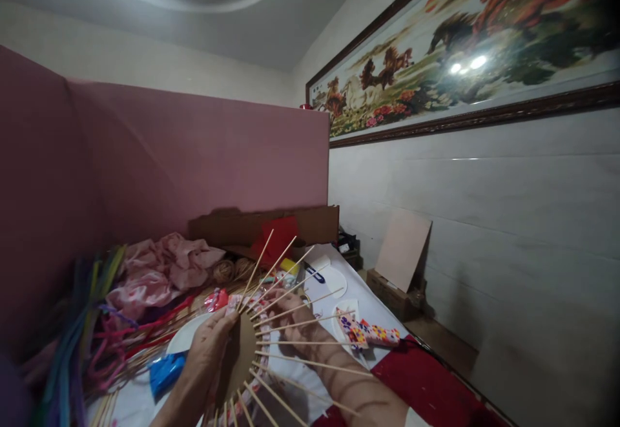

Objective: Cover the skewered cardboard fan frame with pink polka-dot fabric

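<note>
A brown cardboard disc (238, 356) has several thin wooden sticks (310, 344) fanning out from its edge like rays. Pink patterned fabric strip (264, 323) runs along the rim among the sticks. My left hand (213, 336) grips the disc at its upper left edge, thumb near the base of the top sticks. Behind the sticks on the right, my right hand (285, 311) has its fingers curled in at the rim against the fabric strip; the sticks partly hide the fingertips. The right forearm passes beneath several sticks.
Colourful pipe cleaners (80, 336) and crumpled pink cloth (165, 272) lie at left. A blue packet (165, 374) is near my left wrist. Flower-patterned fabric (368, 331), a dark blue cutter (314, 275) and red cloth (416, 382) lie at right. A pink partition (208, 149) stands behind.
</note>
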A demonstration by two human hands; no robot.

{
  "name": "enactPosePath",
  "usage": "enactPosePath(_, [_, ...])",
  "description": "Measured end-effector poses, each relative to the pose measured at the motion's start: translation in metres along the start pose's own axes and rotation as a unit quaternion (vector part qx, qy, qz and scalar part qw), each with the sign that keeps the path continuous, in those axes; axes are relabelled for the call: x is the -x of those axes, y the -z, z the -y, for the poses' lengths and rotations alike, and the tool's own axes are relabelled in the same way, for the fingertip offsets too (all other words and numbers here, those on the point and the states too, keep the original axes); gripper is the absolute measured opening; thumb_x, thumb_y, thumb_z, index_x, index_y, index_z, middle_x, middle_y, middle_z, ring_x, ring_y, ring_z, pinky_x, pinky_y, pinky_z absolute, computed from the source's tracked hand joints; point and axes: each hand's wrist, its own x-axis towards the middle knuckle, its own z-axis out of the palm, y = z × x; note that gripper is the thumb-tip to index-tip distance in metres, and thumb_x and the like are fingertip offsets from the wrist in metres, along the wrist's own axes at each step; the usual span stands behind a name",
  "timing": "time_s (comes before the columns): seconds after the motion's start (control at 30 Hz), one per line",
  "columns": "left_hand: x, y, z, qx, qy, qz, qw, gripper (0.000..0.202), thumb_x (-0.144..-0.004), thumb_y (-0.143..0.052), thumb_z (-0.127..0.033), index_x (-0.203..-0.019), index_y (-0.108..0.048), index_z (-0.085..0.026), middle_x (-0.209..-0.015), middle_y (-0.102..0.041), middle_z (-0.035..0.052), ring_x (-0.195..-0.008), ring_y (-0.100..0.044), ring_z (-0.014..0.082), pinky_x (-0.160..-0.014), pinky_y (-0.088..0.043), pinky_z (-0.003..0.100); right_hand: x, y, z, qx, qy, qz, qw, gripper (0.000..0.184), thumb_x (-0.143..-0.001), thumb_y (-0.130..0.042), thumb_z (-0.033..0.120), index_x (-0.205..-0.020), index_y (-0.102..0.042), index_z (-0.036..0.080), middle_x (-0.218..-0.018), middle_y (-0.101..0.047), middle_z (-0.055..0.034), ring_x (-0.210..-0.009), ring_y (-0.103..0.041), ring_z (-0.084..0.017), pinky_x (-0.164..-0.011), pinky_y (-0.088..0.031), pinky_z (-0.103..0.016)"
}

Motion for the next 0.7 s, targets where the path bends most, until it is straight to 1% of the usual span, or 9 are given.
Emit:
enactPosePath(0.13, [0.0, 0.002, -0.008, 0.007, -0.027, -0.035, 0.999, 0.024, -0.053, -0.072, -0.029, -0.073, -0.063, -0.019, -0.061, -0.07, -0.0002, -0.059, -0.065, 0.0181, -0.054, -0.049, 0.024, -0.003, 0.002, -0.002, -0.012, -0.014, -0.018, 1.0, 0.014, -0.068, -0.072, 0.02, -0.079, -0.065, 0.015, -0.062, -0.066, -0.0026, -0.046, -0.055, -0.009, -0.043, -0.042, -0.017])
enactPosePath(0.23, [-0.001, 0.004, -0.012, 0.011, -0.053, -0.032, 0.998, 0.021, -0.056, -0.07, -0.033, -0.071, -0.063, -0.019, -0.06, -0.07, 0.0003, -0.061, -0.065, 0.0189, -0.056, -0.049, 0.025, -0.005, 0.003, -0.004, -0.028, -0.013, -0.038, 0.999, 0.015, -0.066, -0.072, 0.021, -0.077, -0.064, 0.014, -0.059, -0.066, -0.0031, -0.044, -0.054, -0.009, -0.041, -0.041, -0.017])
enactPosePath(0.3, [-0.002, 0.007, -0.012, 0.021, -0.077, -0.045, 0.996, 0.021, -0.058, -0.069, -0.032, -0.073, -0.064, -0.019, -0.063, -0.07, -0.0002, -0.062, -0.065, 0.0178, -0.057, -0.049, 0.024, -0.004, 0.004, -0.005, -0.043, -0.009, -0.051, 0.998, 0.017, -0.067, -0.072, 0.023, -0.078, -0.064, 0.014, -0.06, -0.066, -0.0039, -0.043, -0.054, -0.009, -0.039, -0.04, -0.017])
enactPosePath(0.4, [-0.007, 0.012, -0.011, 0.056, -0.105, -0.078, 0.99, 0.021, -0.059, -0.068, -0.029, -0.077, -0.063, -0.018, -0.066, -0.07, -0.0013, -0.059, -0.064, 0.016, -0.055, -0.048, 0.023, -0.002, 0.005, -0.004, -0.071, 0.0, -0.064, 0.995, 0.016, -0.068, -0.071, 0.023, -0.078, -0.063, 0.013, -0.06, -0.066, -0.0034, -0.045, -0.055, -0.008, -0.042, -0.042, -0.017])
enactPosePath(0.5, [-0.012, 0.017, -0.009, 0.101, -0.105, -0.107, 0.984, 0.025, -0.06, -0.067, -0.028, -0.081, -0.062, -0.018, -0.062, -0.068, -0.0027, -0.056, -0.063, 0.0162, -0.052, -0.047, 0.024, -0.001, 0.008, -0.001, -0.097, 0.005, -0.071, 0.993, 0.012, -0.069, -0.07, 0.02, -0.077, -0.063, 0.014, -0.059, -0.065, -0.0009, -0.045, -0.054, -0.007, -0.043, -0.043, -0.017])
enactPosePath(0.57, [-0.014, 0.02, -0.008, 0.113, -0.11, -0.116, 0.981, 0.025, -0.06, -0.066, -0.028, -0.082, -0.061, -0.017, -0.06, -0.067, -0.0035, -0.056, -0.063, 0.0159, -0.053, -0.047, 0.024, 0.0, 0.011, 0.0, -0.111, 0.008, -0.073, 0.991, 0.012, -0.069, -0.07, 0.02, -0.078, -0.062, 0.016, -0.062, -0.065, -0.0008, -0.046, -0.055, -0.008, -0.043, -0.044, -0.018])
enactPosePath(0.7, [-0.014, 0.025, -0.01, 0.109, -0.127, -0.119, 0.979, 0.021, -0.062, -0.065, -0.03, -0.077, -0.062, -0.016, -0.059, -0.066, -0.003, -0.054, -0.062, 0.0146, -0.054, -0.046, 0.024, 0.0, 0.016, -0.001, -0.129, 0.015, -0.082, 0.988, 0.012, -0.069, -0.07, 0.017, -0.078, -0.062, 0.016, -0.066, -0.067, -0.003, -0.05, -0.057, -0.009, -0.047, -0.046, -0.018])
